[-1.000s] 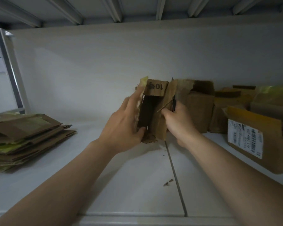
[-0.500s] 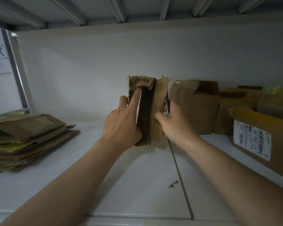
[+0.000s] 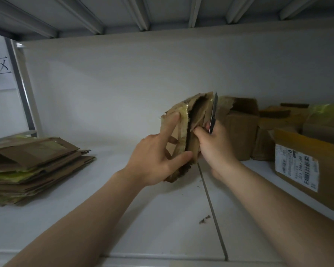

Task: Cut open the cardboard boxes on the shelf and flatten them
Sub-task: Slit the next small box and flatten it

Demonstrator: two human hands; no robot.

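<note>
Cardboard box (image 3: 183,132), half collapsed, stands upright at the middle of the shelf (image 3: 123,218), pinched between spread fingers and thumb of the left hand (image 3: 154,160), while the right hand (image 3: 216,149) grips a knife (image 3: 213,114), blade up beside its right flap.

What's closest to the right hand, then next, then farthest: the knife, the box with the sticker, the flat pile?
1. knife: gripped in the right hand itself.
2. box with the sticker: on the right side of the shelf.
3. flat pile: far across on the left.

On the shelf (image 3: 104,218), flattened stack (image 3: 33,166) lies left, upright boxes (image 3: 243,132) right.
</note>
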